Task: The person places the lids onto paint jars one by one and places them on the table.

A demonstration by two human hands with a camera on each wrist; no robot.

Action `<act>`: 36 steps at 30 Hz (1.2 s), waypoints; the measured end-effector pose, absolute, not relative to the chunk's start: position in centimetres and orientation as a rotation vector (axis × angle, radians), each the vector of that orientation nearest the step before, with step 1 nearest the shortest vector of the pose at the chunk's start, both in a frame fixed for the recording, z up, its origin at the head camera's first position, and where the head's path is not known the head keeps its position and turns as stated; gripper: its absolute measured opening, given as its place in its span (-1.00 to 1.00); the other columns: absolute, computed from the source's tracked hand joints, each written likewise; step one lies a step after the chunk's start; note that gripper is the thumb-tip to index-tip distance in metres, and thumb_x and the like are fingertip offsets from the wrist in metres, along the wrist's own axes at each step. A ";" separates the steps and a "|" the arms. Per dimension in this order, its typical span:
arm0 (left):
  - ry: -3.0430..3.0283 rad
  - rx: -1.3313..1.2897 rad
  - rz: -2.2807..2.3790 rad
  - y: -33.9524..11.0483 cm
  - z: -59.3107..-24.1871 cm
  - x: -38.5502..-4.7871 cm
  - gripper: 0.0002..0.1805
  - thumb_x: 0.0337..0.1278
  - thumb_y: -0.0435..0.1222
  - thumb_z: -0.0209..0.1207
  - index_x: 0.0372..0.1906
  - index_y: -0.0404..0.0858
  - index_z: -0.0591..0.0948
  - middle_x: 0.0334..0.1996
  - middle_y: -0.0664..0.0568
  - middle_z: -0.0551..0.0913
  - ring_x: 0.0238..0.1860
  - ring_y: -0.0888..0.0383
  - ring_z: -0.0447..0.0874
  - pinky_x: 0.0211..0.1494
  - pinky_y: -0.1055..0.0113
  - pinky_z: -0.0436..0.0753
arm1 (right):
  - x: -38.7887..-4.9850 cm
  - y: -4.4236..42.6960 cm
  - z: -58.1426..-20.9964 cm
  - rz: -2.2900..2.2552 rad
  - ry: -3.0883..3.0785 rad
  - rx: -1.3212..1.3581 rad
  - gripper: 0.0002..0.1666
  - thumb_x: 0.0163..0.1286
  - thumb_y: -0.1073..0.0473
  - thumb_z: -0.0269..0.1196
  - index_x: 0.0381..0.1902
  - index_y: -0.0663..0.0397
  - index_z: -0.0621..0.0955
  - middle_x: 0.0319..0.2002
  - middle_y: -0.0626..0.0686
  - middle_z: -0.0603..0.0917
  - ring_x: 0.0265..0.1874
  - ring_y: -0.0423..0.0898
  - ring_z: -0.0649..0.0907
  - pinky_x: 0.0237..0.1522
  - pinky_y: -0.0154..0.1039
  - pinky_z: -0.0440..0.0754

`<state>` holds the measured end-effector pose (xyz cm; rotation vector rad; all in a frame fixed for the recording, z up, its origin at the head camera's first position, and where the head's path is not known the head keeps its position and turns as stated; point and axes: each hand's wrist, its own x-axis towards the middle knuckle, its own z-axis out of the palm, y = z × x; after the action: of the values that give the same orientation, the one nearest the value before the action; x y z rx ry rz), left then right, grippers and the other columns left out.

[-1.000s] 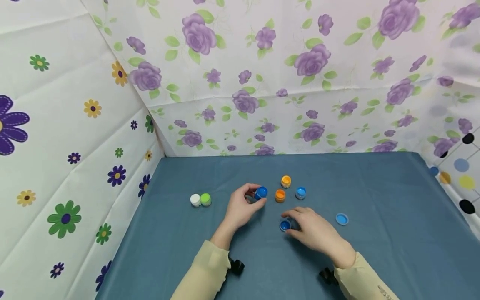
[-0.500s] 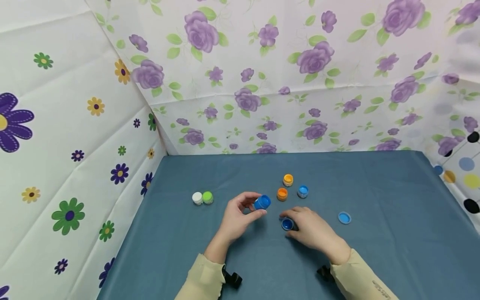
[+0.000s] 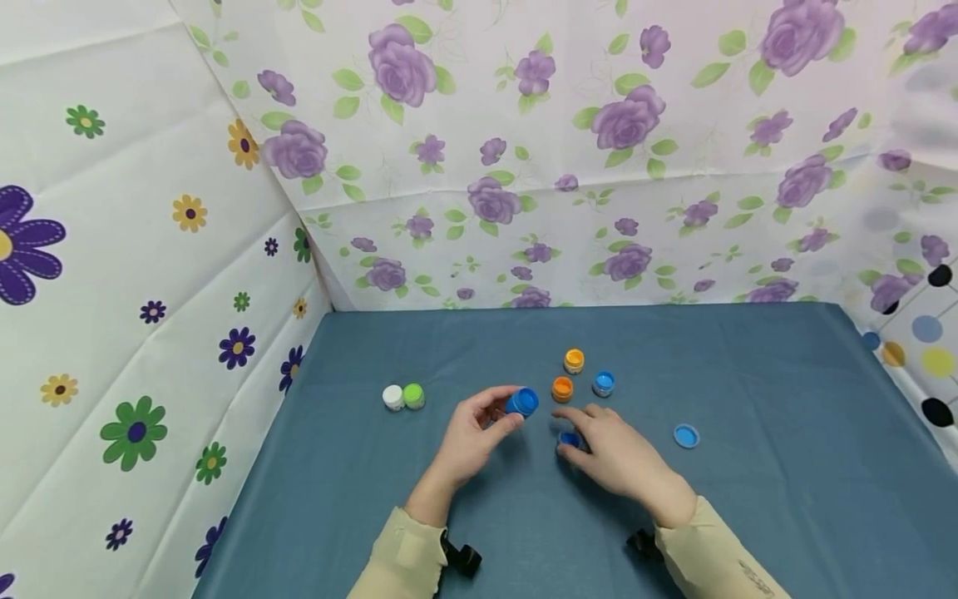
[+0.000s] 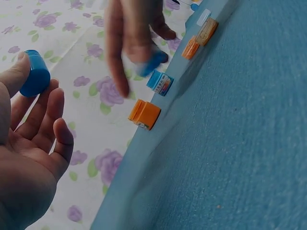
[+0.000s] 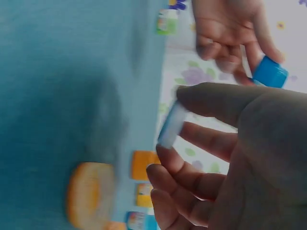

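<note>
My left hand [image 3: 471, 433] grips a small blue paint pot [image 3: 523, 403], tilted, above the cloth. In the left wrist view, thumb and fingers pinch this blue pot [image 4: 36, 74]. To its right, my right hand [image 3: 617, 453] pinches a blue lid [image 3: 568, 439] between thumb and fingers. The lid [image 5: 171, 125] stands on edge in the right wrist view, apart from the pot. The fingers hide part of it in the head view.
Beyond the hands stand a yellow-orange pot [image 3: 574, 360], an orange pot [image 3: 562, 389] and another blue pot [image 3: 603, 383]. White [image 3: 392, 398] and green pots [image 3: 414, 396] stand left. A light blue lid [image 3: 686, 436] lies right. A blurred orange round thing [image 5: 91, 194] shows in the right wrist view.
The left hand has brought the blue pot toward the front. The right hand has raised and tipped the blue lid, whose hollow faced up earlier, and shifted slightly left.
</note>
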<state>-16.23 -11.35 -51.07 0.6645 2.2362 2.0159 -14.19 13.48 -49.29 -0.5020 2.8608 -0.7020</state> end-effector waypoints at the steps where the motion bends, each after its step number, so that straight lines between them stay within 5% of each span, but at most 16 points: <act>1: 2.233 0.668 2.015 -11.3 -51.1 -16.2 -0.63 0.50 -0.32 0.33 0.31 -0.25 0.69 -0.02 -0.06 0.71 -0.14 0.05 0.59 -0.07 0.27 0.65 | -14.2 13.5 -49.0 -0.747 2.854 -0.489 -0.46 0.54 -0.03 0.40 0.40 -0.10 0.64 -0.14 -0.08 0.63 -0.22 -0.11 0.58 -0.15 -0.02 0.60; 7: 2.244 0.690 2.024 -11.1 -51.2 -16.3 -0.63 0.45 -0.33 0.37 0.27 -0.21 0.71 0.03 -0.04 0.70 -0.15 -0.01 0.59 -0.10 0.22 0.63 | -14.3 14.0 -47.2 -1.194 2.763 -0.468 -0.60 0.68 -0.13 0.22 0.25 -0.07 0.69 -0.20 -0.14 0.65 -0.26 -0.18 0.61 -0.21 -0.10 0.61; 16: 2.235 0.727 2.049 -11.0 -50.9 -15.9 -0.65 0.39 -0.37 0.40 0.22 -0.20 0.73 0.09 0.00 0.72 -0.14 -0.01 0.60 -0.10 0.19 0.63 | -13.5 13.0 -45.6 -1.748 2.644 -0.371 -0.73 0.54 -0.02 0.41 0.08 -0.12 0.65 0.07 -0.06 0.70 0.00 -0.07 0.65 -0.07 -0.16 0.62; 25: 2.246 0.752 2.033 -10.8 -50.6 -15.9 -0.66 0.44 -0.34 0.38 0.24 -0.22 0.73 0.05 -0.03 0.72 -0.14 -0.21 0.56 -0.13 0.14 0.62 | -13.4 12.2 -45.9 -1.725 2.616 -0.609 -0.46 0.63 0.06 0.30 0.50 -0.17 0.56 0.31 -0.07 0.66 0.16 -0.10 0.63 -0.04 -0.18 0.66; 36: 2.251 0.791 2.018 -10.9 -50.7 -15.9 -0.66 0.39 -0.33 0.42 0.20 -0.22 0.76 0.05 -0.03 0.74 -0.10 0.04 0.60 -0.11 0.17 0.63 | -13.4 12.2 -46.2 -1.628 2.714 -0.727 -0.54 0.56 0.13 0.37 0.36 -0.23 0.66 0.27 -0.14 0.63 0.10 -0.15 0.62 -0.08 -0.18 0.65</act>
<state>-15.91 -10.94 -50.69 0.7913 2.2513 2.0181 -13.39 12.19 -46.15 -0.7274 2.7140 -1.6284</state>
